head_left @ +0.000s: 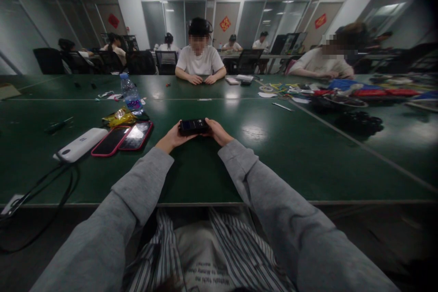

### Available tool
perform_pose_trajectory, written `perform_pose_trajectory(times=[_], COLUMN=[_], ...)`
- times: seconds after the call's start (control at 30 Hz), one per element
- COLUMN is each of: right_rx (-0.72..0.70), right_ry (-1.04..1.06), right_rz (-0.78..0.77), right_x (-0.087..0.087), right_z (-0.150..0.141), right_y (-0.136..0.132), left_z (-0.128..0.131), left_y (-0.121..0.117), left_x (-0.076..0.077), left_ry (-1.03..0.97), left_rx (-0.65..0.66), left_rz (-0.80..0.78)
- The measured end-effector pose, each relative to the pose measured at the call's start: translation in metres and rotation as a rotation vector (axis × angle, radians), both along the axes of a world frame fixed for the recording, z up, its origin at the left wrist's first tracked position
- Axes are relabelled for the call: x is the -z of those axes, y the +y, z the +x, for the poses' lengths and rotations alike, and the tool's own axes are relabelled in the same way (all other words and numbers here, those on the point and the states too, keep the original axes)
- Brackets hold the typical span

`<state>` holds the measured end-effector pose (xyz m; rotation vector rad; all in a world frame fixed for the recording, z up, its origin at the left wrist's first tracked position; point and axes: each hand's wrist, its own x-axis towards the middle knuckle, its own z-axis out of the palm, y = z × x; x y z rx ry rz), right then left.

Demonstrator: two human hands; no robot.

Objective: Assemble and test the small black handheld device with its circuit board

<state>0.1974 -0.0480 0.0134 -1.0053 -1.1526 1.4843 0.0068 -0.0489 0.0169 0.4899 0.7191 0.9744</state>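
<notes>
A small black device with a screen is held between my two hands, just over the green table. Its upper face shows faint light marks too small to read. My left hand grips the left end, the thumb along its edge. The opposite end is in my right hand, with the fingers partly hidden behind the device. Left of my left hand lie two phones in pink-red cases, a near one and one with a bright reflection.
A white power bank with black cables lies at the left. Behind the phones are a yellow wrapper and an upright plastic bottle. Tangled cables and a dark bundle occupy the right. Across the table sits a person.
</notes>
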Motion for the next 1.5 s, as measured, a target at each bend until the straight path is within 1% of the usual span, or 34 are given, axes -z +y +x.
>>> perform_pose_trajectory(times=[0.13, 0.27, 0.33, 0.5, 0.6, 0.83, 1.03, 1.17, 1.33, 1.5], right_rx=[0.004, 0.066, 0.104, 0.176, 0.189, 0.171, 0.146, 0.135, 0.138, 0.117], right_ry=[0.019, 0.043, 0.049, 0.052, 0.054, 0.049, 0.044, 0.049, 0.049, 0.049], right_rz=[0.007, 0.032, 0.044, 0.062, 0.066, 0.046, 0.036, 0.031, 0.03, 0.04], right_x=[0.004, 0.009, 0.011, 0.015, 0.017, 0.018, 0.015, 0.014, 0.015, 0.013], right_z=[0.001, 0.001, 0.001, 0.001, 0.002, 0.003, 0.004, 0.005, 0.004, 0.004], right_y=[0.003, 0.006, 0.007, 0.013, 0.016, 0.017, 0.014, 0.015, 0.016, 0.014], left_z=[0.001, 0.002, 0.001, -0.005, -0.007, -0.012, -0.015, -0.015, -0.015, -0.017], left_y=[0.001, 0.003, 0.005, 0.004, 0.001, 0.001, 0.006, 0.007, 0.007, 0.012], left_x=[0.001, 0.003, 0.003, 0.0, -0.002, -0.006, -0.003, -0.003, -0.004, 0.0], left_ry=[0.037, 0.109, 0.192, 0.441, 0.499, 0.502, 0.474, 0.448, 0.433, 0.423], left_rx=[-0.008, -0.071, -0.084, -0.078, -0.067, -0.052, -0.068, -0.085, -0.096, -0.105], left_rz=[0.016, 0.053, 0.107, 0.332, 0.396, 0.367, 0.275, 0.216, 0.185, 0.176])
